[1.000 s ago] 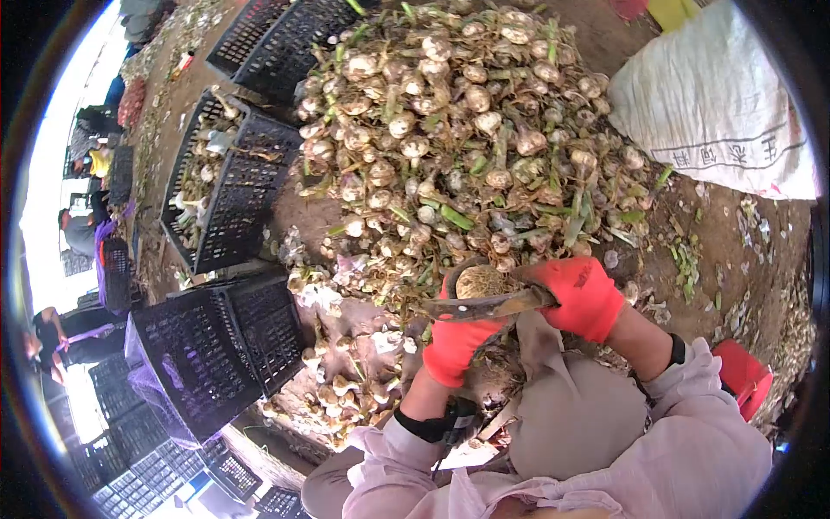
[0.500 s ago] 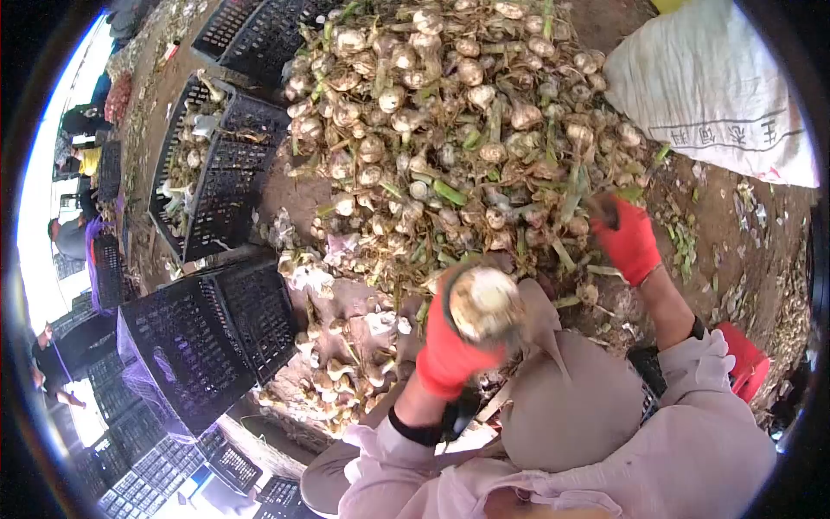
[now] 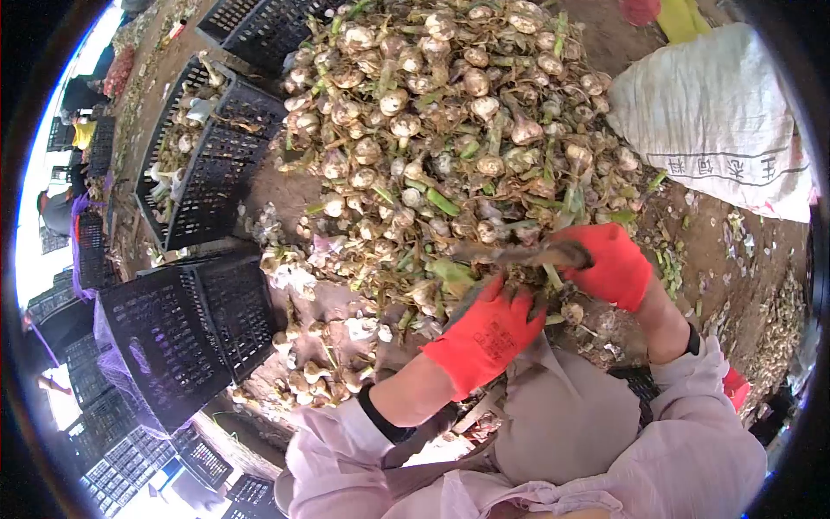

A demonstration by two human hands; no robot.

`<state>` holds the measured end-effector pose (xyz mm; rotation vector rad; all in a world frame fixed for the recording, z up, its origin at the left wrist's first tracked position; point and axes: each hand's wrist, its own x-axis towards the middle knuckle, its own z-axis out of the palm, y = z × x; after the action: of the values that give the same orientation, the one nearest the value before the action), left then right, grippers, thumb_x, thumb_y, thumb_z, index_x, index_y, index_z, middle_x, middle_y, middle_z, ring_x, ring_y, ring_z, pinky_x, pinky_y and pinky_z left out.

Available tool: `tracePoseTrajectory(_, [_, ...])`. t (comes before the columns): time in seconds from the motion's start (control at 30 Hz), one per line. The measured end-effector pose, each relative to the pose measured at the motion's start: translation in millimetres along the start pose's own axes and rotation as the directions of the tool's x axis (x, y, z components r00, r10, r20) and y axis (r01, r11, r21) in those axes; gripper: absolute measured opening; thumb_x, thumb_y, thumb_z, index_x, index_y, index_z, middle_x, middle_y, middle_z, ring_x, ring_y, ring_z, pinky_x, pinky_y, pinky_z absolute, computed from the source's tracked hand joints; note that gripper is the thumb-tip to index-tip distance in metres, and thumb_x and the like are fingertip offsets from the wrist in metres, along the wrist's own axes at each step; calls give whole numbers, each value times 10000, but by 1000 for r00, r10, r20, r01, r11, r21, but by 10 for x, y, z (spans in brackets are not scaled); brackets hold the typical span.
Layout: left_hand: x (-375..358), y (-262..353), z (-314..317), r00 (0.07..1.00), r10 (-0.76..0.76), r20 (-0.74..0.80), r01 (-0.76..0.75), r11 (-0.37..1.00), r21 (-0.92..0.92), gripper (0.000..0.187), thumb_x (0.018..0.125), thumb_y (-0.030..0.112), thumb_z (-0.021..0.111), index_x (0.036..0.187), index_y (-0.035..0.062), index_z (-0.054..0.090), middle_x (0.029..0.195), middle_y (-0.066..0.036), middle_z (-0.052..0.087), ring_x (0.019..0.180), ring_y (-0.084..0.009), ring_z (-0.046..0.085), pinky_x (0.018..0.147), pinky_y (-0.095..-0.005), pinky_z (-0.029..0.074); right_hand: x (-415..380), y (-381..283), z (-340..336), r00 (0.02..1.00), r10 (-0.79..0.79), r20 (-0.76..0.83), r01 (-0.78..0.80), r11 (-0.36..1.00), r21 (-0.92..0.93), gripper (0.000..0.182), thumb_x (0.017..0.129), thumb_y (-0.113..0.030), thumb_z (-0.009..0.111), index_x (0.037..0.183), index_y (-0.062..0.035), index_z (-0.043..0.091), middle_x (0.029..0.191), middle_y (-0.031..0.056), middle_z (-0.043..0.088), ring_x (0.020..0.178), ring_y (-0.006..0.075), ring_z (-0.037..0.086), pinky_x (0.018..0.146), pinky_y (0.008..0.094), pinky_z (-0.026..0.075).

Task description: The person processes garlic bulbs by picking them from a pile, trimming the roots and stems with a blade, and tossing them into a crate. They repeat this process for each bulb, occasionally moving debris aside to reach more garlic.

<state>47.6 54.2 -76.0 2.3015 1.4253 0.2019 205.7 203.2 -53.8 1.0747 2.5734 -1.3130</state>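
Observation:
My left hand [image 3: 488, 337], in a red glove with a dark palm, reaches into the near edge of a heap of garlic bulbs [image 3: 406, 130] with stalks. Its fingers look stretched and slightly apart, the tips partly lost among brown stalks and leaves; no bulb shows in it. My right hand [image 3: 609, 264], also red-gloved, is closed round a narrow, dirt-brown tool [image 3: 519, 253] that looks like a blade. That tool points left, across the heap and just above my left fingertips. Its handle is hidden in my fist.
Black plastic crates [image 3: 177, 333] stand at the left, one holding garlic [image 3: 181, 143]. Loose bulbs [image 3: 316, 372] lie on the ground left of my arm. A white woven sack [image 3: 713, 121] is at the far right. My covered knee [image 3: 566, 415] is just below my hands.
The garlic bulb that was in my left hand no longer shows there. That hand has turned and moved down into the heap's edge; my right hand has come lower and left, tool now visible.

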Motion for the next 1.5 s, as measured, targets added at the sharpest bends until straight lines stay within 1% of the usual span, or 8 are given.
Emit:
tracePoseTrajectory(0.4, [166, 252, 238, 951, 225, 211, -239, 970, 46, 217, 703, 203, 541, 827, 41, 614, 817, -136, 594, 805, -335, 574, 732, -487, 418, 82, -25, 91, 934, -182, 307, 253, 944, -211, 320, 635, -201, 581, 927, -71, 560, 769, 153, 600, 783, 331, 597, 688, 415, 478])
tracePoseTrajectory(0.53, [-376, 76, -246, 939, 188, 287, -178, 982, -59, 388, 679, 228, 600, 1012, 32, 568, 921, -146, 579, 870, -326, 583, 737, -432, 455, -103, 607, 84, 909, 333, 249, -147, 816, -558, 243, 720, -213, 571, 907, -58, 589, 865, 171, 627, 837, 342, 595, 734, 415, 475])
tracePoseTrajectory(0.7, [-1422, -554, -244, 279, -385, 880, 605, 782, 150, 804, 707, 403, 648, 1329, 30, 301, 1240, -191, 466, 1077, -346, 518, 872, -421, 451, -617, 903, 208, 870, 491, -37, -491, 871, -1, 384, 712, -256, 660, 1033, -55, 596, 928, 166, 637, 888, 324, 599, 770, 385, 469])
tracePoseTrajectory(0.93, [-571, -2247, 74, 377, -899, -220, 765, 437, -472, 645, 757, 408, 566, 1232, -6, 427, 1240, -260, 449, 1157, -350, 441, 950, -409, 368, -418, 518, 549, 898, 438, -37, -436, 899, 39, 432, 722, -323, 660, 1054, -56, 590, 829, 192, 638, 801, 344, 618, 711, 406, 489])
tracePoseTrajectory(1.0, [-337, -2749, 153, 308, -940, -145, 804, 338, -489, 678, 765, 393, 558, 1279, -15, 387, 1318, -229, 389, 1229, -331, 369, 1018, -375, 296, -307, 225, 381, 655, 710, 259, -712, 694, -104, 494, 745, -417, 599, 1077, -52, 574, 882, 185, 639, 820, 347, 618, 722, 404, 496])
tracePoseTrajectory(1.23, [-475, -3367, 401, 3, -1000, -23, 846, 14, -532, 825, 657, 429, 702, 1308, 40, 378, 1293, -261, 392, 1170, -359, 433, 952, -424, 375, -531, 464, 546, 859, 510, 38, -511, 855, 84, 565, 764, -444, 595, 1141, -29, 523, 955, 220, 615, 913, 313, 600, 783, 392, 461])
tracePoseTrajectory(1.37, [-761, -3093, 1086, 155, -986, 59, 496, 26, -868, 734, 626, 346, 743, 1232, 32, 473, 1192, -245, 496, 1036, -356, 534, 861, -411, 441, -364, 624, 639, 906, 422, -28, -415, 899, 139, 618, 759, -446, 603, 1177, -1, 502, 1007, 216, 609, 965, 316, 584, 824, 374, 451])
tracePoseTrajectory(1.5, [-607, -1884, 629, 319, -926, -201, 806, 376, -457, 527, 688, 240, 699, 1110, -27, 532, 1119, -202, 547, 921, -268, 576, 777, -363, 463, -185, 269, 509, 937, 346, -47, -341, 936, 88, 612, 759, -447, 603, 1172, -6, 510, 1046, 227, 593, 1004, 338, 563, 858, 367, 443])
